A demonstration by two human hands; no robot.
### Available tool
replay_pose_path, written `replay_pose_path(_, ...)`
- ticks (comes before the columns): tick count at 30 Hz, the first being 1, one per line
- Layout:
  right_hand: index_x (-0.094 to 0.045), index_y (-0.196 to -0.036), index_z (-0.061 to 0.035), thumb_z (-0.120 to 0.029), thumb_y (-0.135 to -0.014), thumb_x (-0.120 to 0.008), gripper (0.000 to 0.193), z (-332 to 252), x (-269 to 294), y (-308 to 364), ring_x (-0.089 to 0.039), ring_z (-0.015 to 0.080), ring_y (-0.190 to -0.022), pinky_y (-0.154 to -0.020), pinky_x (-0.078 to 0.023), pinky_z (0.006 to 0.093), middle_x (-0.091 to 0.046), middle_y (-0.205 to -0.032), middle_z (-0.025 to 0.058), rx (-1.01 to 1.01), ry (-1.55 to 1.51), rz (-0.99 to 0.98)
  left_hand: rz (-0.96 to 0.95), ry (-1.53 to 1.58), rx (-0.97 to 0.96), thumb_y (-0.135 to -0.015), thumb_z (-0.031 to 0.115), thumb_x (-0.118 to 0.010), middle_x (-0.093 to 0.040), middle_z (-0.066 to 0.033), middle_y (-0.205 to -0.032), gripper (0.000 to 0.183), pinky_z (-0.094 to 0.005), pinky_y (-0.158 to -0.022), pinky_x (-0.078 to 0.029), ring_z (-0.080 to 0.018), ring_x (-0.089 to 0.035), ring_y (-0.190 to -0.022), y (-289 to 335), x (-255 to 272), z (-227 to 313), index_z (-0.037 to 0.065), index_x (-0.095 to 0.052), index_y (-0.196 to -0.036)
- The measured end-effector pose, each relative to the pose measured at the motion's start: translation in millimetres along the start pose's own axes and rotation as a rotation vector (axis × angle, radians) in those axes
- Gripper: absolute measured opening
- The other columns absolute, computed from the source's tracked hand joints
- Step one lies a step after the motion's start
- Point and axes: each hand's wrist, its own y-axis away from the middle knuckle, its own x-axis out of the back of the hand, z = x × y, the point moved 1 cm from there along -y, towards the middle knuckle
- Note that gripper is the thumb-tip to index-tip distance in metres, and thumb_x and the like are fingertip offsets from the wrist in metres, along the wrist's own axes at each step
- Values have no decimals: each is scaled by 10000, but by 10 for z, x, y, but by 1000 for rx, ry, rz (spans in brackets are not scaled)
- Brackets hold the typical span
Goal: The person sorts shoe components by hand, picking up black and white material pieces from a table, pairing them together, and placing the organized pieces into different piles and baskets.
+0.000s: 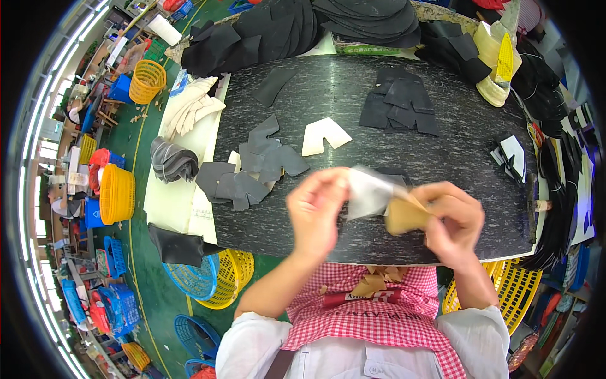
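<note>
Above the near part of the dark table, my left hand (317,205) pinches a whitish, thin cut piece (368,194), blurred by motion. My right hand (452,218) is closed on a tan, paper-like piece (406,216) right beside it. The two pieces meet or overlap between my hands; which, I cannot tell. A dark piece shows partly behind them. Beyond my left hand lies a notched white piece (325,136). Dark grey notched pieces (268,155) lie in a loose cluster to the left, some over pale ones. More black pieces (401,101) overlap at the far right.
Stacks of black cut pieces (271,31) line the table's far edge. A whitish container (492,79) with a yellow item stands at the far right. White pieces (192,107) and a grey bundle (173,159) lie at left. Yellow baskets (237,278) stand below the near edge.
</note>
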Motion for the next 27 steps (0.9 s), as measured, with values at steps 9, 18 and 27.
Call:
replay_pose_path(9,-578,-1152,-55,-290,-655,-809,597,-431,156,316,-630,207,-654,-541,-500,305,-623,-879,71,-50,436,-623,-167,-655,-369,-789,-39,-644,-664,-137,-912,108,-254,-676,-512,-155,-643,-814,96,20,276,-25,-643,-896)
replay_pose_path(18,-661,-1020,5,-67,-787,-709,248,-219,16,475,-648,202,-666,-557,-508,299,-638,-771,101,-312,-121,-422,-497,-720,-316,-688,92,-755,-678,-95,-804,542,-298,-629,-521,-208,-657,-701,212,27,257,-10,-587,-1193)
replay_pose_path(27,-387,-1338,-62,-57,-816,-658,587,218,-22,6,-567,190,-527,-494,-456,320,-548,-679,63,-337,337,-183,-541,-852,92,-846,89,-635,-518,-63,-589,576,-308,-502,-442,-157,-523,-484,-179,-256,81,90,-411,-1376)
